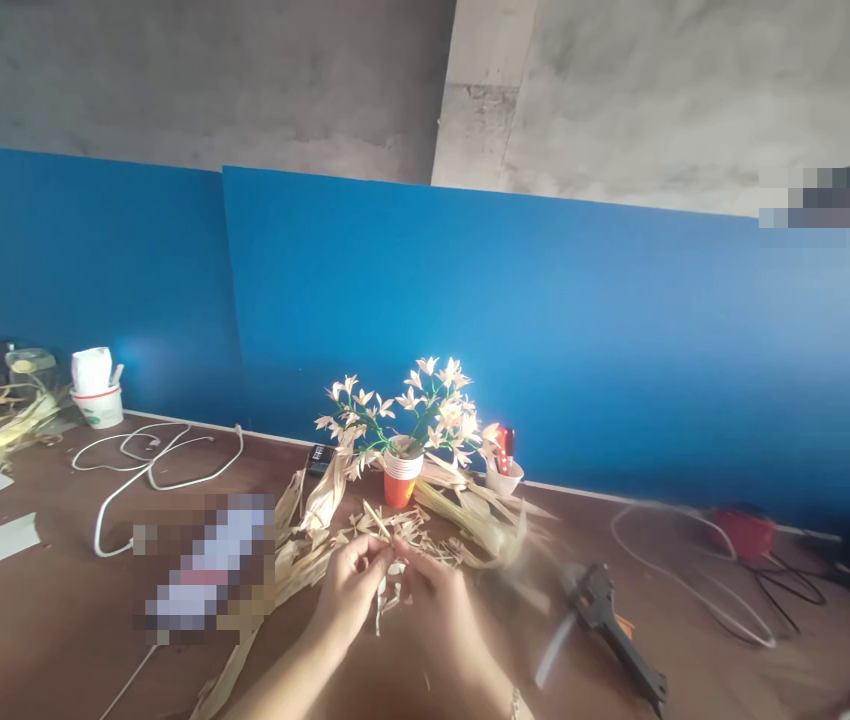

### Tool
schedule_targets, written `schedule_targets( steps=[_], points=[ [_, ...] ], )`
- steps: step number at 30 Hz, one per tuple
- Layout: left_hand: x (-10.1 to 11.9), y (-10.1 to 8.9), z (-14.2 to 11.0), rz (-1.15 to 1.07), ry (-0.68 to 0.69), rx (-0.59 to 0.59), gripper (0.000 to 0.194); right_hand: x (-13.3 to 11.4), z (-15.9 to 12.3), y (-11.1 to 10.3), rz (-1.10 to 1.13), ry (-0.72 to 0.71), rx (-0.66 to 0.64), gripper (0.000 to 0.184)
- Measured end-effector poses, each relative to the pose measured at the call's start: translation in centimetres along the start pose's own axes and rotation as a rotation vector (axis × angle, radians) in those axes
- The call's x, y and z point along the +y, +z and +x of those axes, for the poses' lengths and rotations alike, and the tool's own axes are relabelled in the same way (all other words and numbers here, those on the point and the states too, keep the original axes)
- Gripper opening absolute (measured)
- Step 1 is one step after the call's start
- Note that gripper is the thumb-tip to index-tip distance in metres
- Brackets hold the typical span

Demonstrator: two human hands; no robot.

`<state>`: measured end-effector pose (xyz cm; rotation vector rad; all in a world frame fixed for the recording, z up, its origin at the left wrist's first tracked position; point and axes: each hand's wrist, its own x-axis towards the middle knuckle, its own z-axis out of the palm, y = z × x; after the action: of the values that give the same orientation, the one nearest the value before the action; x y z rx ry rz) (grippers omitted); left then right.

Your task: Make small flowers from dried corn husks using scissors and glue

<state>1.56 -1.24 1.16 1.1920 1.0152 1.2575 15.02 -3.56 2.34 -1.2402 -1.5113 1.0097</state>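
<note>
Blue partition [545, 320]; white cable [149, 466]; concrete wall [665, 100]

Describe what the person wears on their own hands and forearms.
The left hand and right hand are ungloved, and no sleeves show. A thin, pale, chain-like bracelet shows at the right wrist by the picture's bottom edge; its material is unclear.

Husks [331, 492], cup [398, 490] and flowers [459, 412] blocked the way ahead, the glue gun [602, 604] rightward. Near left, the counter [42, 640] lay free.
</note>
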Motion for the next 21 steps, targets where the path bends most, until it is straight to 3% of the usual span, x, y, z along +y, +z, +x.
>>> schedule_targets(
  steps=[6, 11, 15, 21],
  points=[
    [-0.5, -0.4, -0.1, 0.037, 0.045, 0.027, 0.028, -0.3, 0.5, -0.4, 0.361, 0.156, -0.138, 0.050],
    [-0.7, -0.4, -0.1, 0.098, 0.106, 0.053, 0.024, -0.1, 0.7, -0.7, 0.469, 0.275, -0.220, 0.052],
    [-0.3, 0.0, -0.2, 0.093, 0.079, 0.058, 0.021, 0.3, 0.5, -0.2, 0.176, 0.105, -0.113, 0.047],
    [-0.4, 0.8, -0.3, 0.038, -0.032, 0.178, 0.024, 1.2, 0.0, 0.4, -0.510, -0.198, -0.031, 0.074]
  ],
)
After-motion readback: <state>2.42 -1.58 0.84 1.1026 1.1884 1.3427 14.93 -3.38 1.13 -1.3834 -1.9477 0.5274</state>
